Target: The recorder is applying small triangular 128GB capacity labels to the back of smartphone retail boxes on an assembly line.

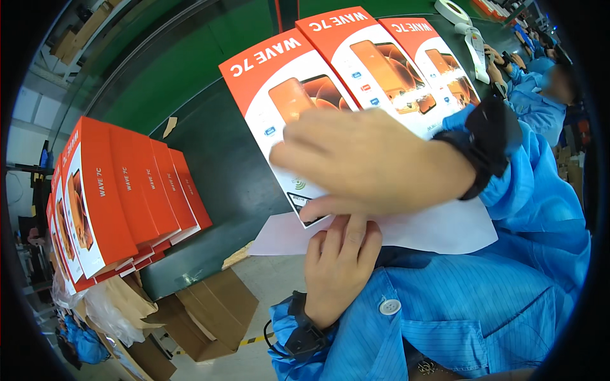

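Observation:
Three white-and-orange phone boxes stand in a row across the bench in front of me: a left box [260,101], a middle box [349,41] and a right box [438,47]. My right hand [375,162] is over the left box, slightly blurred, its thumb well apart from the fingers near the box's lower corner. Whether its fingertips press on the box I cannot tell. Beneath lies a white sheet [432,225] along the near bench edge. My left hand [340,267] rests its outstretched fingers on that sheet, just below the box's corner.
Stacked orange-and-white phone boxes [121,197] stand at the left bench end. Below are an open cardboard carton [216,311] and clear plastic wrap [111,311]. A white roll [452,11] and a handheld scanner [475,54] lie at the far right, near a co-worker in blue [540,117].

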Action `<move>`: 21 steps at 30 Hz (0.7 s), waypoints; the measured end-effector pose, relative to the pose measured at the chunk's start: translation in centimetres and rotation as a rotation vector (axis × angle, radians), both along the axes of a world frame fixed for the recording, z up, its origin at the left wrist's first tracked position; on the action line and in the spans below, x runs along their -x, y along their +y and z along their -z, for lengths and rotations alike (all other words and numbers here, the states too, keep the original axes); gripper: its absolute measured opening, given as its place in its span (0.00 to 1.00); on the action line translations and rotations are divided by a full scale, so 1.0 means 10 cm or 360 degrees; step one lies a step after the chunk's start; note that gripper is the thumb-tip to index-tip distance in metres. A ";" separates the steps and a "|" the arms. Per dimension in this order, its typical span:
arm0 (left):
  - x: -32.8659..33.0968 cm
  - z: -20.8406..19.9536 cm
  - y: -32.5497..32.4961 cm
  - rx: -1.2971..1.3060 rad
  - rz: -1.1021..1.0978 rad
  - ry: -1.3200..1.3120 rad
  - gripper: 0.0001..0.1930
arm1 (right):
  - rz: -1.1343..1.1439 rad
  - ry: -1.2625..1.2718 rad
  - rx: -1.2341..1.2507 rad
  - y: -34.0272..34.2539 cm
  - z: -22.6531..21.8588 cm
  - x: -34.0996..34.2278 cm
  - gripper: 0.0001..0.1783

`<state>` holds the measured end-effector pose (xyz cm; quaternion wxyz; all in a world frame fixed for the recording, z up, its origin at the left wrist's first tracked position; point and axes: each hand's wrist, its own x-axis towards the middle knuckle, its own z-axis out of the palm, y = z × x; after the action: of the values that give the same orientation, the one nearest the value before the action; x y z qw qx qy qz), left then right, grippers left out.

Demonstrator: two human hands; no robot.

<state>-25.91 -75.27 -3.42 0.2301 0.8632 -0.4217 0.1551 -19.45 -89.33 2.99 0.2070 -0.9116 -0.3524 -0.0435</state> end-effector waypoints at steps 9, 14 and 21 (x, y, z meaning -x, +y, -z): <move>0.00 -0.28 0.56 0.0792 0.0028 0.0864 0.07 | 0.0359 0.0504 -0.0670 -0.30 -0.42 -0.30 0.08; -0.26 -0.44 0.40 0.1602 -0.0719 0.1012 0.09 | 0.0650 -0.0193 -0.1252 -0.71 -0.55 0.12 0.07; -0.19 -0.49 0.07 0.1889 -0.0550 0.0887 0.12 | 0.0140 -0.0886 -0.0621 0.28 -0.17 0.34 0.12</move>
<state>-24.04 -74.60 1.47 0.7371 0.6533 -0.0461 0.1666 -22.81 -86.56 4.65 0.2713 -0.8223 -0.3407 -0.3662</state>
